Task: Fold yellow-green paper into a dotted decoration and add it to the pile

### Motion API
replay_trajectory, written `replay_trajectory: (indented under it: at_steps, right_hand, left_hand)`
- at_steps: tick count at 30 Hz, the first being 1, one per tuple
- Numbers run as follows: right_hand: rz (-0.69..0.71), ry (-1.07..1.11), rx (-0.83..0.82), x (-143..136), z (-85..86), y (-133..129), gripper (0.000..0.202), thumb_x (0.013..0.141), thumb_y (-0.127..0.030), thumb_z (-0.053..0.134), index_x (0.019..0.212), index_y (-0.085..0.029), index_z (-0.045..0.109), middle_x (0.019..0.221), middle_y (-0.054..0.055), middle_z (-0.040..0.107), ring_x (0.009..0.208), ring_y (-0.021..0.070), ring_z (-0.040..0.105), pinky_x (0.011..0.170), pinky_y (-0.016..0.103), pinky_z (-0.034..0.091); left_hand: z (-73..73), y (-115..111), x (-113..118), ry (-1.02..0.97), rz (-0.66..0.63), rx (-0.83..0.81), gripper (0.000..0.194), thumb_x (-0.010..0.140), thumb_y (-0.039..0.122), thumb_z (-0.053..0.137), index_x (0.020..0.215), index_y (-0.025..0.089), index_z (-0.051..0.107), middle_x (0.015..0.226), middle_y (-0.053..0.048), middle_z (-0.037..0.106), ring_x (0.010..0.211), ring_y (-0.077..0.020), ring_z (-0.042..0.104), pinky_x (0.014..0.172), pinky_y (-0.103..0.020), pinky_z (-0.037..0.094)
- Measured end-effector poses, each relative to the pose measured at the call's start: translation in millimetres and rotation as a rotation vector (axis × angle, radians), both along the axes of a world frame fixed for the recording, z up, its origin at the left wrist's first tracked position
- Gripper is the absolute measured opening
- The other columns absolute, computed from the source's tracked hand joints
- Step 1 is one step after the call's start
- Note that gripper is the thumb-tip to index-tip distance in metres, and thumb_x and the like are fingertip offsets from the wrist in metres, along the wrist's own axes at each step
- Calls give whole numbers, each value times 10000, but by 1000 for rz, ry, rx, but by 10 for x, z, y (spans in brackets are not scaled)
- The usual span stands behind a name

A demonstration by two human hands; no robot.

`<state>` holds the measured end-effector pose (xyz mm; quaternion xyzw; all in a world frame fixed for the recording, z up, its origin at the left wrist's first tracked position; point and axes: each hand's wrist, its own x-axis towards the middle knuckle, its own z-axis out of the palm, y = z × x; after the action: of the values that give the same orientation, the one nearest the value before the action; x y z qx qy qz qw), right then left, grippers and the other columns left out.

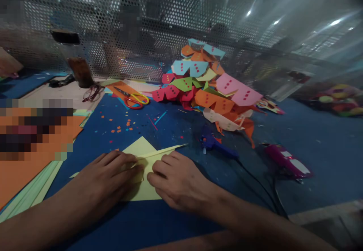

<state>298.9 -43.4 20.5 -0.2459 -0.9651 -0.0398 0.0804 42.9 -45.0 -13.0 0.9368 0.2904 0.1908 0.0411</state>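
Both hands, the left hand (109,175) and the right hand (177,181), lie spread, fingertips pressing the yellow paper (141,154) flat. If the paper slides on the desk (312,137), the crease could run crooked.

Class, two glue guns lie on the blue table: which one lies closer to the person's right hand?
The blue glue gun, just beyond the right hand. The purple glue gun lies farther right, near the table's edge.

Both hands (141,177) on yellow paper (141,151)
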Motion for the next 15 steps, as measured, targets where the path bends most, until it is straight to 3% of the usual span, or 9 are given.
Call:
replay_trajectory:
  at_steps: [6,15]
  right_hand:
    - [21,7,24,0,-3,-3,122,974,-191,523,945,-171,639,900,39,657,775,186,495,721,353,331]
    - [51,37,63,7,2,0,117,957,-177,541,893,-185,639,845,15,656,737,181,492,689,348,345]
  left_hand:
    - [-15,7,-11,1,0,-9,421,988,136,477,1380,260,570,1254,-74,661,1055,-242,584,872,-383,491]
    - [-26,3,-15,22,15,-5,357,990,123,464,1286,251,616,1271,-81,646,1064,-256,575,915,-416,459]
